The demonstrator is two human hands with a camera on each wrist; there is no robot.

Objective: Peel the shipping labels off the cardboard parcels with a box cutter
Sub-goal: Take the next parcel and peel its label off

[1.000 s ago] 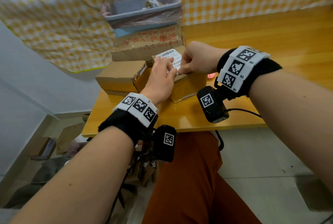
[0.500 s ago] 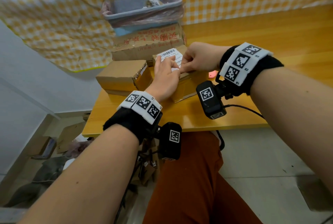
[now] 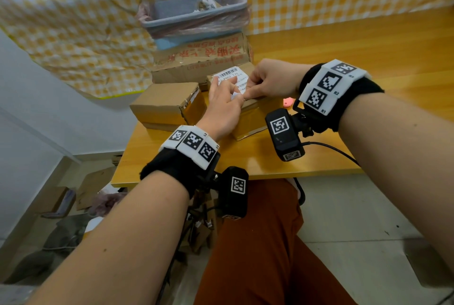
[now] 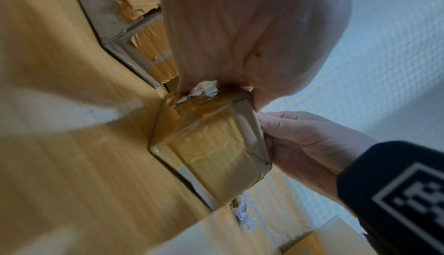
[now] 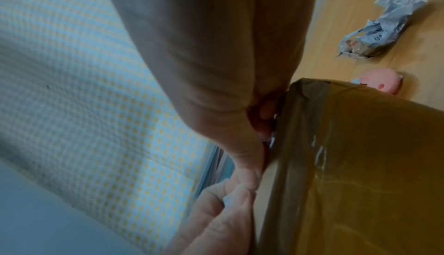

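While our left hand pins the parcel and pinches its label's lifted edge, our right hand grips that label too, box cutter idle beside the parcel.

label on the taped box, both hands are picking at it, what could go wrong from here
1. The shipping label has only its near corner lifted; pinched by the left hand and right hand, it may tear and leave scraps, like the ragged paper at the parcel edge.
2. The parcel looks light on the smooth table; pulling could slide or tip it.
3. The pink box cutter lies unused behind the parcel, where a hand could knock it.
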